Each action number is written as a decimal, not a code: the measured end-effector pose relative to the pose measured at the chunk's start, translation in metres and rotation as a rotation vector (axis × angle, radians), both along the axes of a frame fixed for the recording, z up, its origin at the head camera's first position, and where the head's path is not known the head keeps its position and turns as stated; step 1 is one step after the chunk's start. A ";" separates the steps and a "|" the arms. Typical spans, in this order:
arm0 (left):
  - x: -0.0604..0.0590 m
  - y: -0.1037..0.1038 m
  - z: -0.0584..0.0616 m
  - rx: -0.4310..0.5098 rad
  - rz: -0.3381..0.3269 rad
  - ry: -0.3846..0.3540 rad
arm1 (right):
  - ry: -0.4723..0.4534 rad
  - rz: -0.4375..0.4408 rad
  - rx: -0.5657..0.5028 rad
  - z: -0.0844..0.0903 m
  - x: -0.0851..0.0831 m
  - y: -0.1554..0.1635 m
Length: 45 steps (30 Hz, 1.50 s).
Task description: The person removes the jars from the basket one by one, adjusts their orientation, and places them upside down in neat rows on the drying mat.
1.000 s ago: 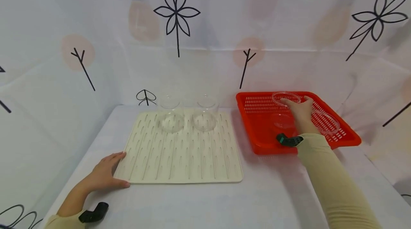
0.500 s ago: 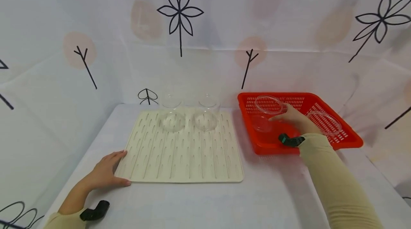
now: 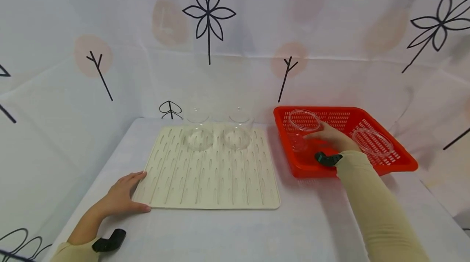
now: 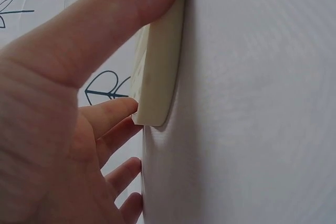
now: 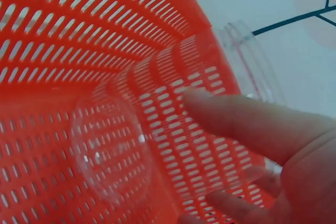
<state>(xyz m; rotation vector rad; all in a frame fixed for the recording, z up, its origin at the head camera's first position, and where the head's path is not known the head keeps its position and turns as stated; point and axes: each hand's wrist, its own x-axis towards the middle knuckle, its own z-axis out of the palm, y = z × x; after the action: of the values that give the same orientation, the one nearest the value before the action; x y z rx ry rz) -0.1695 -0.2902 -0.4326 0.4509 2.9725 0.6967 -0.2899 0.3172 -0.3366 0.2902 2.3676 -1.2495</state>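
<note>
Right hand (image 3: 332,136) clasps a clear glass bowl (image 3: 303,129) inside the red basket (image 3: 400,160), right of centre.

I see the bowl upright, mouth up, its walls nearly invisible against the mesh. My left hand (image 3: 119,196) lies flat, fingers straight, on the cream mat (image 3: 211,172) corner.

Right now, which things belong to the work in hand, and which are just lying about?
In hand:
right hand gripping clear glass cup
red basket
left hand touching cream drying mat

Lying about:
second glass in basket
two glasses on mat
</note>
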 end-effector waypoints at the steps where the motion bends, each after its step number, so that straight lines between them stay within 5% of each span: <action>1: 0.000 0.000 0.000 0.000 -0.001 0.001 | -0.004 -0.003 -0.007 -0.001 -0.001 0.000; 10: -0.002 0.000 0.000 -0.009 0.002 -0.007 | 0.082 -0.031 -0.115 -0.004 -0.012 -0.010; 22: 0.001 0.000 0.002 -0.003 0.004 0.001 | 0.175 -0.054 -0.097 0.016 -0.007 -0.020; 32: 0.004 0.003 0.002 0.000 0.001 -0.002 | 0.236 -0.023 -0.125 0.043 0.017 -0.023; 45: 0.004 0.003 0.003 -0.001 0.013 -0.011 | 0.366 -0.032 0.016 0.063 0.047 -0.032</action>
<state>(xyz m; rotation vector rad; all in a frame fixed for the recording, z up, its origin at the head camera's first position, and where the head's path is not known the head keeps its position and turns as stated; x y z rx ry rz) -0.1657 -0.2868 -0.4294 0.4270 2.9683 0.6971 -0.2429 0.2856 -0.2740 0.1113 2.6877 -1.3984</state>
